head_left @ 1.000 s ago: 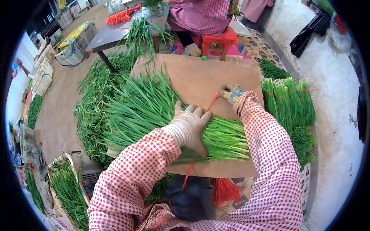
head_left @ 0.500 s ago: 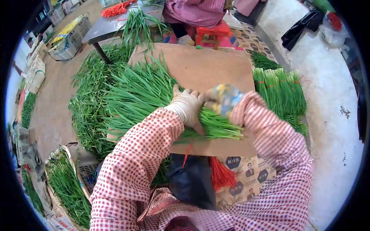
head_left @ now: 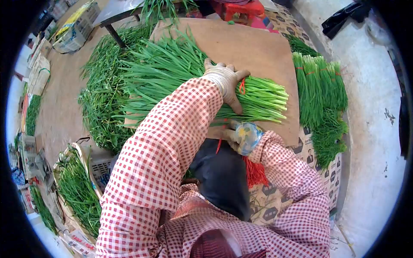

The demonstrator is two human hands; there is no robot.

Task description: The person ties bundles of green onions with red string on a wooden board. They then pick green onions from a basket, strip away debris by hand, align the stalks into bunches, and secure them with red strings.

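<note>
Brown flat bench (head_left: 254, 47), one leafy bundle (head_left: 183, 62) across it

Left grip (head_left: 226, 85): pale ribbed glove, fingers and thumb spread open over the bundle's stems. Right grip (head_left: 242, 136): blue-and-yellow patterned glove, fingers bent by the bench's near edge; cannot tell whether they pinch anything. One orange-red tie (head_left: 242, 87), thin, looped, on the stems just beside the left fingers. Bundle: long flat blades leftward, paler slim stems rightward.

Farther out: one black cover (head_left: 221, 176), smooth, slightly glossy, below the near edge; one red fringe (head_left: 256, 173) of fine strands beside it. Right: banded bundles (head_left: 320, 90), at least three, edges merging. Left: one tangled heap (head_left: 101, 94) of loose blades; one basket (head_left: 88, 178) of greens. Beyond: one red stool (head_left: 243, 9); white wall (head_left: 365, 99), scuffed.
</note>
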